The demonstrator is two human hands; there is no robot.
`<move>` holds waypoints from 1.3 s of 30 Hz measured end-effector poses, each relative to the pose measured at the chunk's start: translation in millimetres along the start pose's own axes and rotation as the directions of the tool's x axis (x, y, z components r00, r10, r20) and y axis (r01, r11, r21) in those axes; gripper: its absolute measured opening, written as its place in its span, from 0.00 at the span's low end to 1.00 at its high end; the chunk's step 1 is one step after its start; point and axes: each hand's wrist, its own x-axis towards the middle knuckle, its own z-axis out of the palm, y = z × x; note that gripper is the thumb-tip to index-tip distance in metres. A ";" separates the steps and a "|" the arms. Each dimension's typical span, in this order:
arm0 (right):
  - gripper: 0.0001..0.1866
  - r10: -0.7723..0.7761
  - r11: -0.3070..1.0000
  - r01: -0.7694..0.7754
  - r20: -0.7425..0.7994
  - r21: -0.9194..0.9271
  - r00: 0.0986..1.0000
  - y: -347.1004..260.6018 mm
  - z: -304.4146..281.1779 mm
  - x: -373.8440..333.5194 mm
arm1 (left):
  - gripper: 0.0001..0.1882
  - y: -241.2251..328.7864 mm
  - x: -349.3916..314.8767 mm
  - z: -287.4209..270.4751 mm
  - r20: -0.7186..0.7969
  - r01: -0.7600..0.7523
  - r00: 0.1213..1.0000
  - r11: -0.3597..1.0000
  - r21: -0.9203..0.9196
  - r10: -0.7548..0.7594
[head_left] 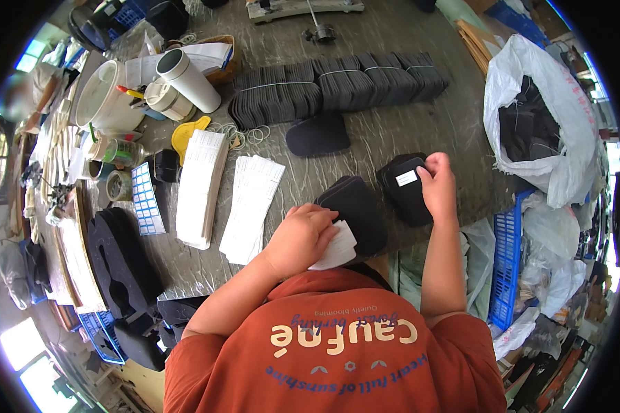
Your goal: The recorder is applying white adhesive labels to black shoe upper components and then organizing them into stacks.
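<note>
My left hand (300, 237) has its fingers curled over a small stack of white labels (339, 246), above the near side of a pile of black pads (358, 210). Part of the labels is hidden by the fingers. To the right, my right hand (439, 184) pinches the far right edge of the top black pad (408, 199) on a second pile. A small white label (406, 178) lies on that pad, beside my thumb. One loose black pad (318, 135) rests flat farther back on the table.
Banded rows of black pads (341, 82) stretch across the back. Left of my hands lie white paper strips (253, 199), a taller strip stack (201, 186), and a blue-and-white label sheet (147, 199). A white cup (188, 79) stands behind. A white sack (558, 117) bulges at right above a blue crate (505, 268).
</note>
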 end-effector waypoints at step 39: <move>0.03 -0.106 0.988 0.063 0.322 0.143 0.941 -40.3 63.2 -73.5 | 0.09 2.1 5.4 19.0 0.121 -0.247 0.969 0.891 0.380 0.217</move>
